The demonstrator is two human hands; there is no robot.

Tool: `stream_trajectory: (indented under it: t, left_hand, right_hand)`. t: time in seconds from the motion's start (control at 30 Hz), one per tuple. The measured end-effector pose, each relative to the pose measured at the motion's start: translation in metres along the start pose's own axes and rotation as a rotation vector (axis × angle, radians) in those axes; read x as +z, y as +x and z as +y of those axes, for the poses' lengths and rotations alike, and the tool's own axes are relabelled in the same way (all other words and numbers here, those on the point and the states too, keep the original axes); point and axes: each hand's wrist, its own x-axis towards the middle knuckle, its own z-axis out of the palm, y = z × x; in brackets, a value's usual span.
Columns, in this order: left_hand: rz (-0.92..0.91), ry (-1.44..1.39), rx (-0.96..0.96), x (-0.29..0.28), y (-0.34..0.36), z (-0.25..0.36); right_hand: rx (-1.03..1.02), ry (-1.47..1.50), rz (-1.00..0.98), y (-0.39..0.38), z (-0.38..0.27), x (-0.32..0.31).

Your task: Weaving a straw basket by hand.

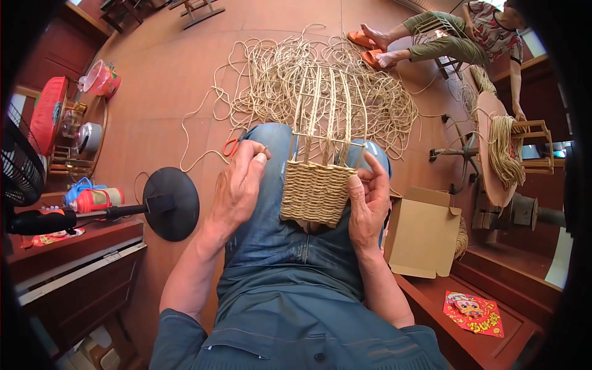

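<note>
A half-woven basket (pixel 314 191) rests between my thighs, its lower part tightly woven in straw-coloured cord, its tall open ribs (pixel 330 111) rising away from me. My right hand (pixel 369 200) holds the basket at its right side, thumb against the woven band and fingers curled beside it. My left hand (pixel 242 185) is pinched closed left of the basket, apart from it, with a small thin tip showing at the fingertips, seemingly cord but too small to be sure. Red scissor handles (pixel 230 147) show beside that hand; the rest of them is hidden.
Tangled cord (pixel 259 74) spreads across the floor ahead. A seated person (pixel 468 34) at upper right reaches toward coiled cord (pixel 509 142). A black fan base (pixel 172 216) stands left, a cardboard box (pixel 419 240) right. A red bench (pixel 46 117) and pink bucket (pixel 98 80) are at upper left.
</note>
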Motion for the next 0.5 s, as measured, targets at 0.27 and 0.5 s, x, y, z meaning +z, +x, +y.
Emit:
stream_trajectory:
  t: [0.27, 0.5]
  left_hand:
    - [0.055, 0.100, 0.316, 0.012, 0.007, 0.006]
    - [0.014, -0.168, 0.091, 0.013, 0.002, 0.016]
  right_hand:
    - [-0.292, -0.219, 0.170, -0.003, -0.008, -0.004]
    - [-0.293, -0.287, 0.062, -0.003, -0.022, 0.007]
